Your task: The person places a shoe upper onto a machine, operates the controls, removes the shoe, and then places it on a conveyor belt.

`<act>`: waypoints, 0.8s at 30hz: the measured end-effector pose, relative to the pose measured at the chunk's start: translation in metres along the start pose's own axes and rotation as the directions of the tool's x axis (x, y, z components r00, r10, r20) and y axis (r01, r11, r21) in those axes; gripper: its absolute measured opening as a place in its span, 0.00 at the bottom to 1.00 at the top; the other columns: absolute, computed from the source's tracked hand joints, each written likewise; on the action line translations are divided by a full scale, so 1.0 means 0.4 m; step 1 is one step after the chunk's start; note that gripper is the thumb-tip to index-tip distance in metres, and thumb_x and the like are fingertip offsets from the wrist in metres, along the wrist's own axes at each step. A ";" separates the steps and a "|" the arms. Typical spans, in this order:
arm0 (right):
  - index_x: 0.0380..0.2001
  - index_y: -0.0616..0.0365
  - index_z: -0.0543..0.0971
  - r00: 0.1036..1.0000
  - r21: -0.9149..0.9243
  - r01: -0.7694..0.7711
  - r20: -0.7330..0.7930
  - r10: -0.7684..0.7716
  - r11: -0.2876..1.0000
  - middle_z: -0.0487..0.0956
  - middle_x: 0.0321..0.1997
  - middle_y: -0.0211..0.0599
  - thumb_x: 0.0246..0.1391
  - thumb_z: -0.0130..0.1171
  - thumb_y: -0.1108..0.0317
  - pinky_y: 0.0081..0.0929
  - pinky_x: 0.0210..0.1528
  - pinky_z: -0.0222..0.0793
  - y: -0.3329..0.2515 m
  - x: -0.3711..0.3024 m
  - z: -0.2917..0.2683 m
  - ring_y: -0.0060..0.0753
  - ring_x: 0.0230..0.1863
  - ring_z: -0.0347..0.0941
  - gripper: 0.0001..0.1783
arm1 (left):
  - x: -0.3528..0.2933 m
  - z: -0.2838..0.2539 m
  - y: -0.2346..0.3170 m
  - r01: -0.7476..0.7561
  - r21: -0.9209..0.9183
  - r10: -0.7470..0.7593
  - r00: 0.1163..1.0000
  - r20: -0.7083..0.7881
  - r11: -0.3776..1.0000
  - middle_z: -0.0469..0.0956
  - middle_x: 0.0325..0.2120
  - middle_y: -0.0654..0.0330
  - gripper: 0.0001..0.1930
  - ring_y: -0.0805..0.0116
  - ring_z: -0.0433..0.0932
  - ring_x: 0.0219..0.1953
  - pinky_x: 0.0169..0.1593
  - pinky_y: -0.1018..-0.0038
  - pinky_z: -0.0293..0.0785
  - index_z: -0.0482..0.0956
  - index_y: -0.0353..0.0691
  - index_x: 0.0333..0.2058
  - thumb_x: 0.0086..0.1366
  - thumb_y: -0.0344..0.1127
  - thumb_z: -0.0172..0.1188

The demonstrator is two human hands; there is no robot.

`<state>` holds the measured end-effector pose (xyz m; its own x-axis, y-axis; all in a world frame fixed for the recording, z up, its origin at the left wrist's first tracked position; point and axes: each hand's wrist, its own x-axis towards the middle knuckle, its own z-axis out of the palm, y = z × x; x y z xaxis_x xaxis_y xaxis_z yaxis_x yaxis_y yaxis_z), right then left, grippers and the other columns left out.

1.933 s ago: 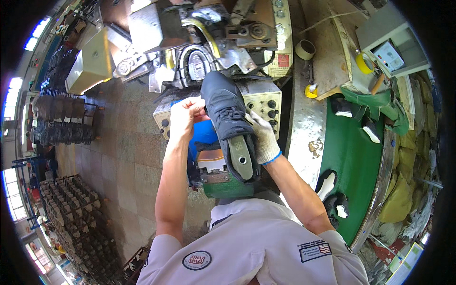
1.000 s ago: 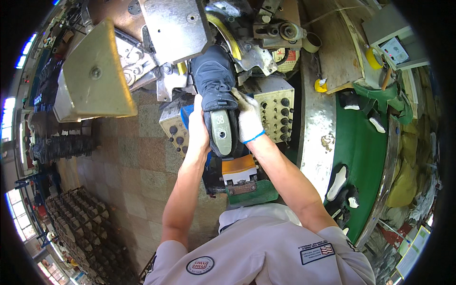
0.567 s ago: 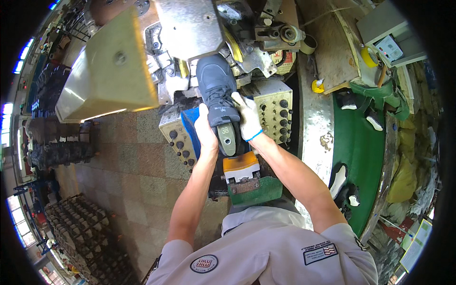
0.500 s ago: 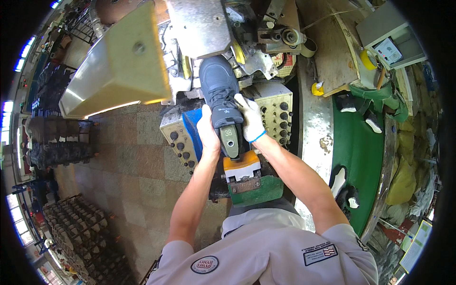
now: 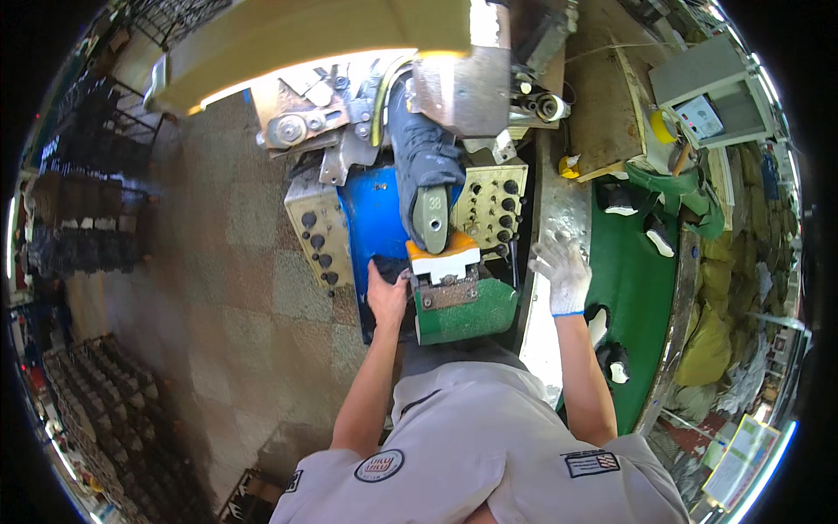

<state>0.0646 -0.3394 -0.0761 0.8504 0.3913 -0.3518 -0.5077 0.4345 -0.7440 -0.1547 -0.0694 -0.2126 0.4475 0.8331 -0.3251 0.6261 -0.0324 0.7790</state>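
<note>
A dark grey lace-up shoe [image 5: 421,144] sits toe-away in the machine, with a green plastic last [image 5: 433,218] showing at its heel end. Its toe lies partly hidden beneath a metal block [image 5: 463,87]. Below the heel is an orange-topped support [image 5: 443,258] above a green cover [image 5: 467,313]. My bare left hand [image 5: 388,295] is beside the support, thumb and fingers curled around a black thing [image 5: 391,267] whose kind I cannot make out. My right hand [image 5: 563,272], in a white glove, holds nothing, its fingers spread above the metal ledge right of the machine.
Control panels with black knobs [image 5: 319,229] [image 5: 489,205] flank a blue panel [image 5: 374,210]. A yellowish guard [image 5: 332,39] hangs over the machine. Black-and-white shoes [image 5: 617,199] lie on a green belt [image 5: 642,288] at right. Loaded racks [image 5: 100,384] stand at far left.
Both hands have let go of the shoe. The left came down to the black thing; the right swung out to the right and opened. The view has shifted, and the guard appears higher.
</note>
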 end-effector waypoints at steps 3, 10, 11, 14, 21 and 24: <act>0.59 0.63 0.68 0.991 -0.200 -0.041 -0.130 0.015 0.979 0.74 0.57 0.61 0.68 0.51 0.53 0.54 0.45 0.79 -0.007 -0.046 0.057 0.60 0.53 0.77 0.27 | 0.031 0.065 -0.068 -0.080 0.134 0.087 0.995 -0.048 0.988 0.66 0.62 0.38 0.47 0.37 0.68 0.61 0.63 0.53 0.66 0.59 0.26 0.64 0.52 0.42 0.73; 0.56 0.67 0.68 0.995 -0.322 -0.073 -0.085 0.048 0.944 0.77 0.54 0.59 0.66 0.54 0.62 0.47 0.43 0.80 0.008 -0.033 0.102 0.57 0.51 0.78 0.23 | -0.011 -0.048 -0.035 -0.457 0.337 0.434 0.889 0.146 0.823 0.71 0.54 0.40 0.41 0.39 0.70 0.56 0.61 0.53 0.67 0.67 0.29 0.58 0.49 0.43 0.74; 0.57 0.67 0.67 0.996 -0.346 -0.074 -0.075 0.051 0.935 0.77 0.54 0.60 0.66 0.54 0.62 0.47 0.43 0.80 0.011 -0.032 0.106 0.57 0.51 0.78 0.23 | -0.021 -0.045 -0.022 -0.574 0.296 0.544 0.819 0.183 0.763 0.70 0.55 0.39 0.40 0.38 0.69 0.57 0.62 0.53 0.65 0.67 0.27 0.58 0.49 0.41 0.72; 0.59 0.68 0.66 0.994 -0.373 -0.102 -0.066 0.084 0.922 0.76 0.55 0.60 0.66 0.54 0.63 0.45 0.43 0.80 0.021 -0.011 0.106 0.56 0.51 0.78 0.24 | -0.029 0.037 -0.048 -0.769 0.254 0.735 0.637 0.233 0.586 0.67 0.58 0.35 0.37 0.37 0.65 0.61 0.66 0.48 0.58 0.66 0.21 0.56 0.51 0.36 0.67; 0.61 0.71 0.65 0.994 -0.446 -0.106 -0.072 0.082 0.889 0.77 0.55 0.58 0.65 0.54 0.65 0.42 0.40 0.82 -0.034 -0.011 0.054 0.53 0.49 0.80 0.27 | 0.070 0.078 -0.049 -0.744 0.211 0.691 0.668 0.277 0.635 0.78 0.37 0.43 0.24 0.45 0.77 0.44 0.52 0.58 0.71 0.75 0.29 0.46 0.55 0.41 0.63; 0.61 0.71 0.66 0.992 -0.447 -0.074 -0.121 0.022 0.891 0.77 0.56 0.57 0.65 0.54 0.65 0.44 0.40 0.82 -0.068 -0.019 0.021 0.55 0.49 0.79 0.26 | 0.041 0.001 -0.006 -0.534 0.196 0.518 0.846 0.129 0.823 0.81 0.32 0.41 0.30 0.41 0.81 0.36 0.41 0.53 0.76 0.75 0.28 0.49 0.57 0.49 0.65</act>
<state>0.0707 -0.3475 -0.0485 0.8495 0.2993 -0.4344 -0.4541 -0.0044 -0.8910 -0.1487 -0.0561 -0.2201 0.7851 0.6166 0.0592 0.4015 -0.5793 0.7093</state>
